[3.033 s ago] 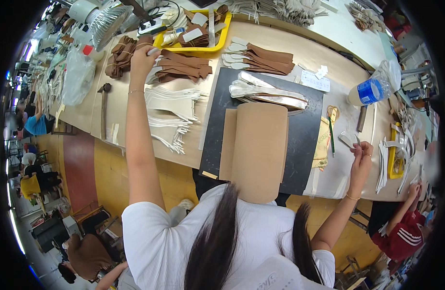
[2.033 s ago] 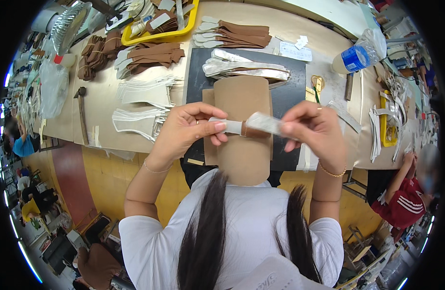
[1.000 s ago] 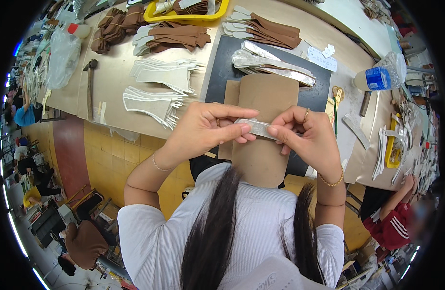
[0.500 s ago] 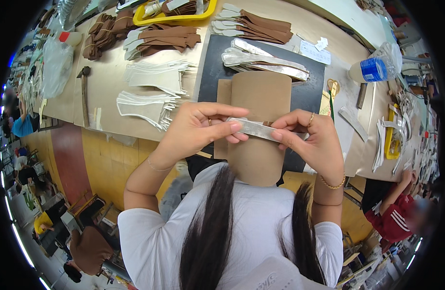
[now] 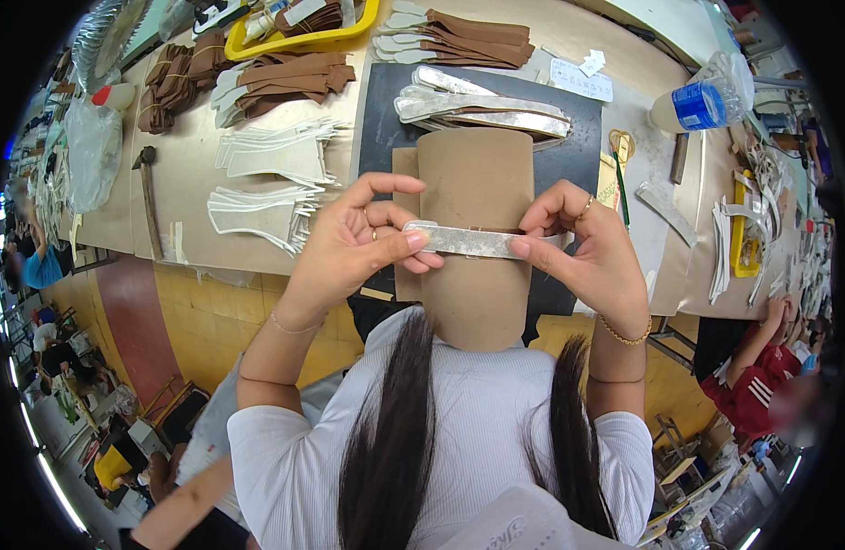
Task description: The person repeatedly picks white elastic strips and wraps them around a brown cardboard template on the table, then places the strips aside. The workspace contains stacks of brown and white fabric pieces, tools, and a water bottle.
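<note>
My left hand (image 5: 363, 246) pinches the left end of a flat greyish-white strip (image 5: 468, 241) between thumb and fingers, its index finger raised clear. At the other end my right hand (image 5: 587, 246) has its thumb pressed on the strip, with its index finger curled above and some fingers hidden behind. The strip lies nearly level across a rounded brown form (image 5: 477, 179) in front of my chest. A thin brown edge shows along the strip's upper side. Beyond the form, a pile of similar greyish-white strips (image 5: 486, 108) rests on a dark mat (image 5: 376, 119).
Brown straps with pale ends (image 5: 289, 81) and stacked white pieces (image 5: 266, 213) lie at left, near a hammer (image 5: 148, 197). At right are scissors (image 5: 621, 151), a blue-labelled bottle (image 5: 702, 107) and a curved strip (image 5: 665, 213). Another person's arm (image 5: 188, 500) shows at lower left.
The strip has turned from sloping down to the right to nearly level. My right index finger has lifted away from the strip. Another person's arm has appeared at lower left.
</note>
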Demonstrator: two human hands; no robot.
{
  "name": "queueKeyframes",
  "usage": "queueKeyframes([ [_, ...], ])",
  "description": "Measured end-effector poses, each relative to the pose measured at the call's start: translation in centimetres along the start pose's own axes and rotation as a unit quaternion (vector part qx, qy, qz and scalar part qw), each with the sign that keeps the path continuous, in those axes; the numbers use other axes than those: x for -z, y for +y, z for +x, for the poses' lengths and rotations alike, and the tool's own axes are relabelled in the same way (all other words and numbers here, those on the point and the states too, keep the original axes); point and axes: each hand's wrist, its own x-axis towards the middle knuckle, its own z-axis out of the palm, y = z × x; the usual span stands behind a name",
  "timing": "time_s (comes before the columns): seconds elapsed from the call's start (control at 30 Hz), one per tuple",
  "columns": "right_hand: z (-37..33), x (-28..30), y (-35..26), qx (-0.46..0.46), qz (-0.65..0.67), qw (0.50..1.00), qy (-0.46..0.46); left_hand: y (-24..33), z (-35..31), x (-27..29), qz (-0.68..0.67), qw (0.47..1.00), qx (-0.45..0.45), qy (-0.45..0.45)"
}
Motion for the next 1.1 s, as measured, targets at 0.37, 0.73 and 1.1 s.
queueKeyframes([
  [0.37,0.0,-0.2,0.5,-0.033,0.039,0.999,0.004,-0.4,0.8,-0.1,-0.014,1.000,0.001,0.003],
  [0.73,-0.2,0.4,1.3,-0.055,0.065,0.996,0.002,-1.0,0.7,1.1,-0.058,0.998,-0.007,-0.013],
  [1.1,-1.9,1.3,2.9,-0.080,0.233,0.969,0.028,-3.2,0.4,4.8,-0.077,0.997,-0.024,-0.011],
])
